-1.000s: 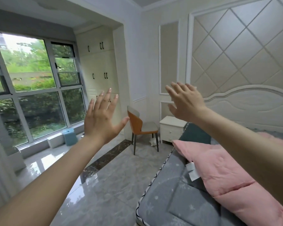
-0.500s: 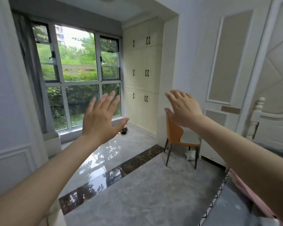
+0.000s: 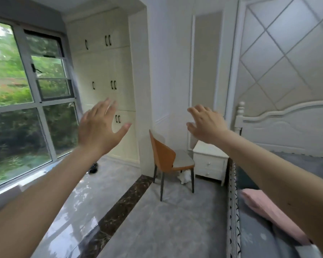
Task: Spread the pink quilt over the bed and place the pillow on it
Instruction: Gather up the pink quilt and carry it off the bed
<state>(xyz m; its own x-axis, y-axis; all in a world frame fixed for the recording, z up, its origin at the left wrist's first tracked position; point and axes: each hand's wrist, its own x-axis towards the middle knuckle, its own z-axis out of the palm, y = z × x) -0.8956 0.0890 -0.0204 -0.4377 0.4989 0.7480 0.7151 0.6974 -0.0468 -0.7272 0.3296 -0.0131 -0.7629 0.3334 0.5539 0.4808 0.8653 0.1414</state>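
My left hand (image 3: 99, 130) is raised in front of me at mid-left, fingers spread, holding nothing. My right hand (image 3: 206, 123) is raised at mid-right, fingers loosely bent, also empty. Both hang in the air, well above the floor and left of the bed. The bed (image 3: 254, 237) with its grey cover runs along the lower right, and its white headboard (image 3: 287, 127) stands behind my right forearm. A folded pink quilt (image 3: 265, 209) lies on the bed, partly hidden by my right forearm. I see no pillow.
An orange chair (image 3: 164, 157) stands on the grey tiled floor beside a white nightstand (image 3: 209, 162). A small white thing (image 3: 185, 176) lies under the chair. Cream wardrobe doors (image 3: 104, 81) fill the back wall. A big window (image 3: 26, 101) is on the left, with dark shoes (image 3: 93, 168) near it.
The view has swung back to the right, so the bed, headboard and pink quilt show more again. Both hands stay raised and empty; my right fingers have bent a little.
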